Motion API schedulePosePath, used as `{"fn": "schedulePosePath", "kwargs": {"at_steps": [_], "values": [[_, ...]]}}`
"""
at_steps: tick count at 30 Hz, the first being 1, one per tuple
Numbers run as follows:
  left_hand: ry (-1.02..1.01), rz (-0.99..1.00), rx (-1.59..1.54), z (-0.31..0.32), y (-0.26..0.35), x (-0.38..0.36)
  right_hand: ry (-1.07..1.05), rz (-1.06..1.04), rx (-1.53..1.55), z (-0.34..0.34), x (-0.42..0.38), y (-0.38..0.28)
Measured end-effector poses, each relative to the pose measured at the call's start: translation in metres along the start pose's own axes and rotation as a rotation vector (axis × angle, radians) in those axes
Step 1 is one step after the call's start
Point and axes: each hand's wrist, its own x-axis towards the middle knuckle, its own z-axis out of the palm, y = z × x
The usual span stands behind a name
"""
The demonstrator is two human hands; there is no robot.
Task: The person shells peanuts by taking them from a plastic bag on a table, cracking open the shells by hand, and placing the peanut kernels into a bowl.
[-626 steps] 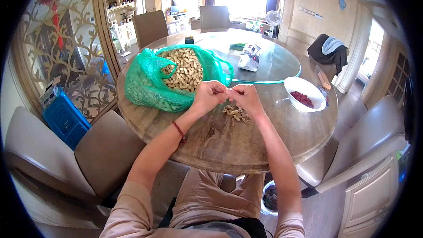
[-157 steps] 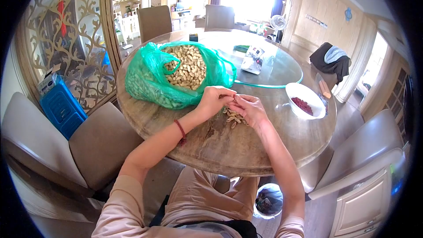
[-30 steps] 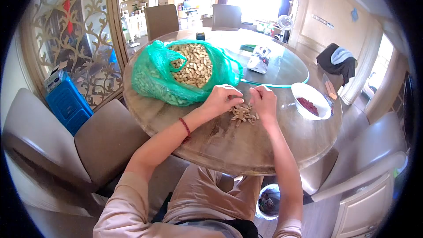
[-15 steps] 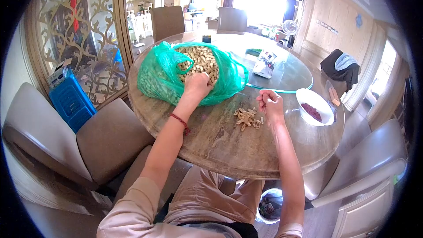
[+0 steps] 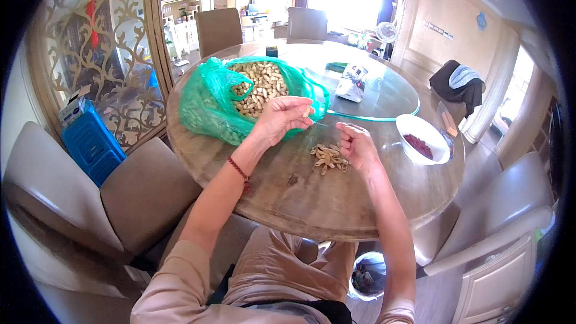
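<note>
My left hand [image 5: 283, 121] is closed in a pinch on an unshelled peanut [image 5: 308, 113], just in front of a green plastic bag [image 5: 210, 99]. The bag lies open, full of peanuts in their shells [image 5: 264, 87]. To the right, my right hand [image 5: 358, 145] is held above the table with thumb and fingers curled together; whatever it may hold is too small to make out. Below and between the hands lies a small pile of broken peanut shells [image 5: 328, 158]. A white bowl [image 5: 443, 149] of reddish peanut kernels [image 5: 418, 146] is right of my right hand.
A round table [image 5: 300, 204] carries a glass turntable [image 5: 384, 93] with a printed packet [image 5: 352, 83] on it. A small dark jar [image 5: 272, 51] stands behind the bag. Chairs surround the table, and a lined bin [image 5: 367, 276] is on the floor by my legs.
My left hand has come out of the bag, moving right toward my right hand, with a peanut between its fingers. The right hand stays close to the shell pile. The view has shifted slightly.
</note>
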Motion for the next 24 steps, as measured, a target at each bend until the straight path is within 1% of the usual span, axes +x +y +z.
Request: {"fn": "schedulePosePath", "kwargs": {"at_steps": [1,2,3,5,6,10,12,13,15,19,21,24], "values": [[-0.038,-0.044,-0.056,0.004,-0.002,0.0,-0.073,-0.017,-0.108,0.002,-0.002,0.0],[-0.088,-0.053,-0.071,0.006,-0.004,-0.001,0.026,-0.103,-0.234,0.008,-0.004,0.005],[-0.093,-0.055,-0.074,0.007,-0.008,0.0,0.032,-0.104,-0.235,0.013,-0.006,0.006],[-0.108,-0.06,-0.049,0.009,-0.016,0.0,0.053,-0.319,-0.517,0.02,-0.008,0.007],[-0.103,-0.072,-0.028,0.012,-0.016,-0.001,0.051,-0.394,-0.553,0.023,-0.008,0.008],[-0.097,-0.087,-0.003,0.017,-0.021,-0.002,0.021,-0.464,-0.57,0.029,-0.013,0.006],[-0.129,-0.072,0.018,0.016,-0.027,-0.001,-0.048,-0.502,-0.583,0.027,-0.01,0.009],[-0.129,-0.071,0.019,0.015,-0.029,-0.001,-0.049,-0.503,-0.583,0.027,-0.011,0.009],[-0.142,-0.039,-0.016,0.015,-0.031,-0.001,-0.027,-0.429,-0.592,0.028,-0.014,0.007],[-0.146,-0.067,0.027,0.015,-0.029,-0.001,-0.003,-0.434,-0.538,0.031,-0.017,0.003],[-0.166,-0.014,0.047,0.018,-0.026,-0.003,-0.07,-0.413,-0.469,0.032,-0.02,-0.001],[-0.214,-0.01,0.058,0.024,-0.019,-0.006,-0.078,-0.382,-0.518,0.034,-0.023,-0.004]]}}
